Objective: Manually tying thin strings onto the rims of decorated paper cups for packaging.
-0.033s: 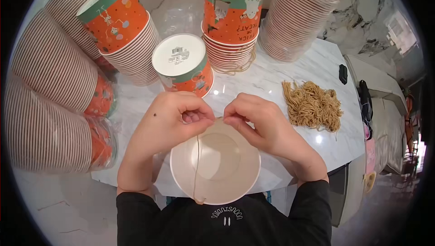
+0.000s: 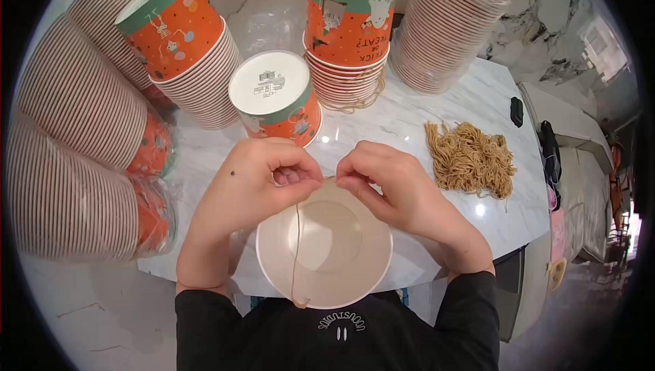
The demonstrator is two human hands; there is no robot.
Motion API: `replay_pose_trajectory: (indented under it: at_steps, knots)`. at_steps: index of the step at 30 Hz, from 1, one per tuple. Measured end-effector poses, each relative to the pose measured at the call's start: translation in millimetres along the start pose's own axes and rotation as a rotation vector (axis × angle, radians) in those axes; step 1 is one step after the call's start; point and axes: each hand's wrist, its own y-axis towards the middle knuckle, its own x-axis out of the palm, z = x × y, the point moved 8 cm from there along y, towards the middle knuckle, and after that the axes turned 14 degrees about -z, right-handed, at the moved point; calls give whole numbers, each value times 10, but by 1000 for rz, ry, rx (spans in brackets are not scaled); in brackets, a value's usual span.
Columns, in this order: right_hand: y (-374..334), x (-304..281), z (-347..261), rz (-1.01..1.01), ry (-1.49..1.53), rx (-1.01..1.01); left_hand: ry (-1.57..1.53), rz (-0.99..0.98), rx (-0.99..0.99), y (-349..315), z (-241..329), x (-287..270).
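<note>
A white-lined paper bucket [image 2: 276, 255] stands mouth up near the table's front edge, close to my body. A thin tan string [image 2: 297, 234] runs from a small hole at its near rim, across the mouth, to my left fingers. At the far rim, my left hand [image 2: 273, 176] pinches the string between thumb and fingers. Opposite it, a short gap away, my right hand [image 2: 389, 183] is closed in a pinch, with a small tan bit of string showing between both sets of fingertips. My fingers partly hide the far rim.
A bundle of tan strings [image 2: 471, 159] lies right. Beyond my hands sit an upturned orange-and-green bucket [image 2: 273, 91], a stack with looped strings [image 2: 349, 30] and another stack [image 2: 181, 50]. Wrapped stacks fill the left side [image 2: 75, 187] and far right [image 2: 447, 30]. A small black object [image 2: 516, 111] lies near the right edge.
</note>
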Motion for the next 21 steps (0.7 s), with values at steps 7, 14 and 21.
replay_pose_trajectory:
  at_steps: [7, 14, 21]
  knots:
    - [-15, -46, -33, 30, -15, -40, 20, 14, 33, -14, 31, -39]
    - [-4, -43, -57, 24, -20, -39, -47, 18, -17, -11, 4, -28]
    - [-8, -100, -135, 118, -122, -82, -296, 69, -47, -56, -35, -14]
